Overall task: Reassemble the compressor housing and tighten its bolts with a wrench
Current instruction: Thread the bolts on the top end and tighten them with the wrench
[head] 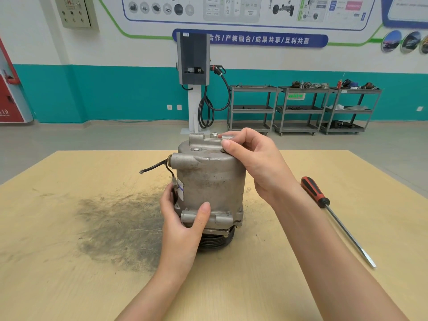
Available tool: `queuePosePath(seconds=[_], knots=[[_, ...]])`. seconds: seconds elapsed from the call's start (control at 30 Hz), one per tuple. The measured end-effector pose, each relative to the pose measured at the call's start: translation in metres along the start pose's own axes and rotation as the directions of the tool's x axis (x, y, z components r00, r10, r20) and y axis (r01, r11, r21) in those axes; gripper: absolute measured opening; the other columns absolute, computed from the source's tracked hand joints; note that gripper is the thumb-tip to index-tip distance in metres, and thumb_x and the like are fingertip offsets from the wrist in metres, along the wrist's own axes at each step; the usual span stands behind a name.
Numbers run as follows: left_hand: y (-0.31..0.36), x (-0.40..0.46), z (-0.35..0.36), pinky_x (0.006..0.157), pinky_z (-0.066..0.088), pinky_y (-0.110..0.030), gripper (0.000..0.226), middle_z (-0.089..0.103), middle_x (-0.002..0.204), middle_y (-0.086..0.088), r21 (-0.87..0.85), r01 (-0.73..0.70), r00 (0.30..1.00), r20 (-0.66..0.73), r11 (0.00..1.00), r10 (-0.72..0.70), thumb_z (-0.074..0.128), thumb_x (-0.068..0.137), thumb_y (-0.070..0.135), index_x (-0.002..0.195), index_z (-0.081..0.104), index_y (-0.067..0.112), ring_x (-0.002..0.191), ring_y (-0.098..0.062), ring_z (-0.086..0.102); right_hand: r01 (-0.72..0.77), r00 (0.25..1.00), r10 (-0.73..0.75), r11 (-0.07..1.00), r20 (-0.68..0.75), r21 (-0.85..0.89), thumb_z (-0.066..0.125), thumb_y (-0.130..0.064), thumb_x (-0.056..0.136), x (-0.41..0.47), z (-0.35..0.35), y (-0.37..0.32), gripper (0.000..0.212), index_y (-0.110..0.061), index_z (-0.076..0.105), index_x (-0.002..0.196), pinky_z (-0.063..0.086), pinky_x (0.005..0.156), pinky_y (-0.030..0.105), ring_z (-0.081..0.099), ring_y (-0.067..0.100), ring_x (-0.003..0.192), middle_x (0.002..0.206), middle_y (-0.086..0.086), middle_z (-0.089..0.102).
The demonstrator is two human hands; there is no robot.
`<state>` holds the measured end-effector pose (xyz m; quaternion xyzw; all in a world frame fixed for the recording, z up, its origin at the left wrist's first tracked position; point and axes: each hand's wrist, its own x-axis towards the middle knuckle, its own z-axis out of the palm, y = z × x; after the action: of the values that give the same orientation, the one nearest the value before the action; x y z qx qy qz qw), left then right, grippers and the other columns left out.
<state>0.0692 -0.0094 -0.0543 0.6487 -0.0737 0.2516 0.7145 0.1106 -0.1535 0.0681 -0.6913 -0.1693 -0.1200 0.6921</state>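
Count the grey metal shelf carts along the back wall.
3, side by side right of the charging post: left cart, middle cart, right cart. More may lie beyond view.

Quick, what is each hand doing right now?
Left hand: grips the compressor near its base.
Right hand: pinches a bolt on top.

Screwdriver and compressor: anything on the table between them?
Only the right forearm crosses that stretch in the head view, running up from the lower right. Otherwise bare wooden table lies between the screwdriver and the compressor.
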Motion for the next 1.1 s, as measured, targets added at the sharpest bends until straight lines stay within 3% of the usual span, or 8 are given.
queuePosePath(seconds=[0.27,0.87,1.0,1.1], knots=[[0.0019,0.0001,-0.0001,0.085,0.039,0.002,0.072,0.051,0.118,0.049,-0.001,0.003,1.000,0.002,1.000,-0.003,0.069,0.069,0.062,0.130,0.032,0.054,0.116,0.019,0.051,0.006,1.000,-0.006,1.000,0.007,-0.005,0.071,-0.021,0.087,-0.0007,-0.0006,0.0007,0.015,-0.023,0.063,0.074,0.045,0.080,0.019,0.062,0.016,0.103,0.103,-0.003,0.071],[-0.0001,-0.0001,0.0000,0.088,0.040,0.000,0.086,0.050,0.125,0.043,0.004,0.002,1.000,0.005,1.000,-0.002,0.069,0.067,0.064,0.141,0.030,0.043,0.120,0.016,0.050,0.017,1.000,-0.016,0.999,0.011,-0.041,0.067,-0.022,0.090,-0.0025,-0.0018,0.0004,0.012,-0.022,0.065,0.079,0.045,0.094,0.031,0.058,0.025,0.113,0.109,-0.001,0.069],[0.0016,-0.0003,0.0000,0.087,0.038,0.002,0.078,0.049,0.124,0.046,0.010,0.017,1.000,0.003,1.000,-0.017,0.068,0.066,0.064,0.134,0.031,0.051,0.117,0.020,0.049,0.009,0.999,-0.007,0.999,0.031,-0.041,0.063,-0.019,0.093,-0.0034,-0.0024,-0.0002,0.011,-0.021,0.066,0.083,0.044,0.089,0.025,0.059,0.020,0.109,0.109,-0.001,0.069],[0.0014,-0.0005,-0.0002,0.087,0.038,0.001,0.082,0.049,0.128,0.041,0.004,0.015,1.000,-0.002,1.000,-0.015,0.069,0.066,0.064,0.137,0.030,0.047,0.118,0.020,0.049,0.001,0.999,0.001,0.999,0.046,-0.034,0.060,-0.015,0.094,-0.0035,-0.0028,-0.0007,0.011,-0.019,0.068,0.087,0.045,0.087,0.020,0.059,0.007,0.100,0.105,-0.007,0.069]])
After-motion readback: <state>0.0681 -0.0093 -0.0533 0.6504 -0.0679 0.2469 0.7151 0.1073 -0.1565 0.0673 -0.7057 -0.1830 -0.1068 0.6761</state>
